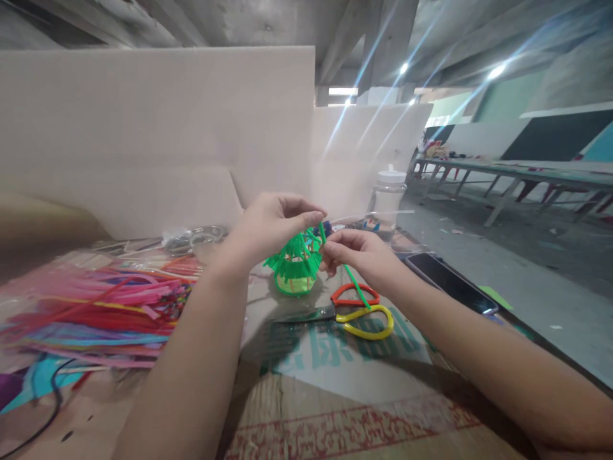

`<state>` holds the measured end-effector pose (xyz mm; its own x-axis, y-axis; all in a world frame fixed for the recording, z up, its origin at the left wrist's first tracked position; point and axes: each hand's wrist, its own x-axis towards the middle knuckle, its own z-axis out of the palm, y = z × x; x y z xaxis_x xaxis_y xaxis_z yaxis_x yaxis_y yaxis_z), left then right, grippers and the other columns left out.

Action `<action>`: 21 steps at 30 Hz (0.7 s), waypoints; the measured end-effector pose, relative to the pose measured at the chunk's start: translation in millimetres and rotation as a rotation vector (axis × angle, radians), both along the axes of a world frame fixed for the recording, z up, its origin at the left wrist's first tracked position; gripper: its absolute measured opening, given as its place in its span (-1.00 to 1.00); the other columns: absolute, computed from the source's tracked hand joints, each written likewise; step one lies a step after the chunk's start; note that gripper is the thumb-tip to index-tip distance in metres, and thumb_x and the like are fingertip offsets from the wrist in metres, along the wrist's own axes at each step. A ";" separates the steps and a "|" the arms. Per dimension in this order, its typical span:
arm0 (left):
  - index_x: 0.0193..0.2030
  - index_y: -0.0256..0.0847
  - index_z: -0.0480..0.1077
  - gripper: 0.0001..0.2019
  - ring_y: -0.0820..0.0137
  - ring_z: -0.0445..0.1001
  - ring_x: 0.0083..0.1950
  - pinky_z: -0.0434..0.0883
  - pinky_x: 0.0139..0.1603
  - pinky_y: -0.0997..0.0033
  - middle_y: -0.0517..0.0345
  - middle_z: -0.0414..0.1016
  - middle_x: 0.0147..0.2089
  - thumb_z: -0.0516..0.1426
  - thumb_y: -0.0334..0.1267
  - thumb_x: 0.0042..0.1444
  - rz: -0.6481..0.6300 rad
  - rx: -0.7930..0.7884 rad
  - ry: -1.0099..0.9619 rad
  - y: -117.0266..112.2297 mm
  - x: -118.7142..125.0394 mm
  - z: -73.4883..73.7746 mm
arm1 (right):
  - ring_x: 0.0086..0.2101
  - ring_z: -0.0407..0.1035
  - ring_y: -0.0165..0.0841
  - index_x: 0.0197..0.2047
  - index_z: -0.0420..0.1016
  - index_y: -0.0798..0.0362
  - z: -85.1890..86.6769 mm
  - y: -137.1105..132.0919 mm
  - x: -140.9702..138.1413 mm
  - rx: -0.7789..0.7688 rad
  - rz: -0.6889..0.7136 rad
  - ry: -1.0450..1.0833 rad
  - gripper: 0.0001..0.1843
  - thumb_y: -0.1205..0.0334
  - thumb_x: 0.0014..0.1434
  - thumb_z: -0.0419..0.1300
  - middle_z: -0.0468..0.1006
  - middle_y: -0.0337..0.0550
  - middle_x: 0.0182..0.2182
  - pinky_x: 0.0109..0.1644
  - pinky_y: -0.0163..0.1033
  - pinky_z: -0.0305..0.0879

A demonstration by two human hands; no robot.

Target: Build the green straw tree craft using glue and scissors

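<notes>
A green pipe cleaner (355,285) runs up through the fingers of both hands. My left hand (282,220) pinches its upper end between thumb and fingertips. Just below and to the right, my right hand (357,252) pinches it too, its lower part hanging down past the fingers. Behind and below my left hand stands a small green tree-like craft piece (294,273) with fringed tiers, its top partly hidden by that hand. Scissors (366,322) with one red and one yellow handle lie under the hanging end, blades pointing left.
Bundles of coloured pipe cleaners (110,303) lie at the left. A clear bottle with a white lid (390,191) stands at the back right, and a phone (450,281) rests near the table's right edge. Pale boards (158,128) rise behind the table.
</notes>
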<state>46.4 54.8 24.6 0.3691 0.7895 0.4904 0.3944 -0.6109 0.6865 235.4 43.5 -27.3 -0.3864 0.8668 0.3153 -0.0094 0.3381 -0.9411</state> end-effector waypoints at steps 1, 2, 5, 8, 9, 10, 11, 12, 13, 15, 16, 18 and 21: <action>-0.20 -0.16 0.59 -0.70 0.31 0.56 -0.20 0.45 -0.21 0.39 0.11 0.65 -0.23 0.20 0.00 0.10 0.002 0.004 -0.005 0.3 -0.4 0.7 | -0.52 0.42 -0.44 -0.42 0.44 0.06 -1.3 -0.8 -0.9 0.005 -0.010 0.012 -0.69 -0.02 0.08 0.30 0.56 -0.25 -0.54 -0.35 -0.26 0.39; -0.17 -0.17 0.58 -0.69 0.31 0.56 -0.19 0.46 -0.19 0.38 0.09 0.65 -0.21 0.19 0.00 0.11 0.017 0.017 -0.016 1.0 -1.3 1.4 | -0.52 0.42 -0.44 -0.42 0.43 0.06 -3.2 -1.8 -2.1 0.012 -0.026 0.030 -0.68 -0.03 0.09 0.30 0.55 -0.25 -0.55 -0.35 -0.26 0.38; -0.05 -0.22 0.54 -0.64 0.31 0.54 -0.13 0.45 -0.11 0.36 0.03 0.62 -0.10 0.14 -0.02 0.17 0.150 0.129 -0.060 7.7 -7.0 1.7 | -0.54 0.38 -0.45 -0.41 0.40 0.05 -12.5 -6.4 -8.4 0.004 -0.074 0.071 -0.68 -0.04 0.12 0.27 0.52 -0.28 -0.58 -0.38 -0.29 0.34; 0.05 -0.24 0.49 -0.60 0.27 0.51 -0.03 0.42 0.00 0.30 -0.01 0.57 0.02 0.09 -0.02 0.21 0.286 0.218 -0.037 21.6 -15.4 -4.6 | -0.60 0.32 -0.47 -0.41 0.36 0.03 -25.5 -10.6 -16.8 -0.068 -0.069 0.026 -0.67 -0.06 0.14 0.23 0.48 -0.31 -0.62 -0.47 -0.32 0.27; 0.09 -0.24 0.46 -0.58 0.25 0.49 0.02 0.41 0.04 0.27 -0.04 0.54 0.07 0.07 -0.02 0.23 0.283 0.211 -0.005 26.7 -17.6 -8.1 | -0.62 0.30 -0.47 -0.41 0.36 0.03 -29.9 -11.3 -19.3 -0.089 -0.070 0.005 -0.68 -0.05 0.14 0.22 0.47 -0.32 -0.62 -0.50 -0.33 0.23; 0.12 -0.24 0.44 -0.56 0.24 0.48 0.05 0.40 0.07 0.25 -0.05 0.53 0.09 0.06 -0.02 0.23 0.272 0.196 0.017 31.3 -19.2 -11.8 | -0.63 0.28 -0.48 -0.41 0.36 0.02 -34.0 -11.4 -21.5 -0.101 -0.079 -0.012 -0.70 -0.03 0.14 0.22 0.46 -0.33 -0.63 -0.53 -0.35 0.20; 0.14 -0.24 0.43 -0.55 0.22 0.47 0.08 0.40 0.08 0.24 -0.06 0.52 0.10 0.05 -0.02 0.24 0.259 0.169 0.038 35.3 -20.0 -15.4 | -0.64 0.26 -0.49 -0.40 0.36 0.02 -37.6 -11.0 -23.2 -0.108 -0.097 -0.025 -0.71 -0.02 0.14 0.22 0.44 -0.35 -0.64 -0.55 -0.36 0.16; 0.15 -0.24 0.41 -0.55 0.22 0.46 0.09 0.40 0.08 0.24 -0.07 0.51 0.11 0.04 -0.02 0.25 0.242 0.138 0.062 38.3 -20.0 -18.6 | -0.66 0.22 -0.50 -0.41 0.36 0.02 -40.8 -10.4 -24.6 -0.112 -0.119 -0.034 -0.73 0.00 0.14 0.22 0.43 -0.36 -0.65 -0.58 -0.37 0.12; 0.16 -0.23 0.40 -0.55 0.22 0.47 0.09 0.40 0.08 0.24 -0.07 0.51 0.11 0.03 -0.03 0.25 0.229 0.106 0.078 40.3 -19.5 -21.2 | -0.68 0.19 -0.51 -0.41 0.36 0.02 -43.3 -9.6 -25.5 -0.116 -0.141 -0.044 -0.73 0.01 0.14 0.21 0.41 -0.37 -0.66 -0.61 -0.38 0.08; 0.16 -0.23 0.40 -0.56 0.22 0.49 0.07 0.42 0.05 0.25 -0.07 0.51 0.11 0.04 -0.05 0.25 0.207 0.039 0.100 41.7 -17.6 -24.0 | -0.71 0.12 -0.53 -0.43 0.35 0.02 -46.7 -8.4 -26.8 -0.134 -0.172 -0.067 -0.74 0.02 0.16 0.18 0.38 -0.39 -0.68 -0.64 -0.38 0.01; 0.15 -0.23 0.41 -0.57 0.22 0.50 0.06 0.43 0.02 0.26 -0.08 0.52 0.11 0.05 -0.06 0.24 0.195 0.009 0.109 41.7 -16.8 -24.3 | -0.72 0.10 -0.54 -0.43 0.35 0.02 -47.7 -8.1 -27.4 -0.144 -0.182 -0.078 -0.74 0.03 0.16 0.17 0.38 -0.39 -0.70 -0.65 -0.39 -0.01; 0.13 -0.24 0.42 -0.59 0.22 0.52 0.02 0.45 -0.02 0.26 -0.08 0.54 0.08 0.07 -0.09 0.22 0.171 -0.029 0.131 41.7 -16.4 -23.9 | -0.72 0.09 -0.54 -0.43 0.35 0.01 -48.8 -8.4 -28.5 -0.162 -0.193 -0.093 -0.76 0.05 0.17 0.16 0.37 -0.40 -0.72 -0.66 -0.40 -0.04; 0.06 -0.23 0.45 -0.63 0.22 0.53 -0.02 0.45 -0.06 0.27 -0.06 0.56 0.03 0.09 -0.10 0.19 0.139 -0.021 0.150 43.3 -19.0 -23.8 | -0.72 0.10 -0.53 -0.41 0.36 0.01 -50.0 -9.4 -30.0 -0.170 -0.208 -0.085 -0.79 0.07 0.16 0.16 0.37 -0.40 -0.73 -0.65 -0.40 -0.05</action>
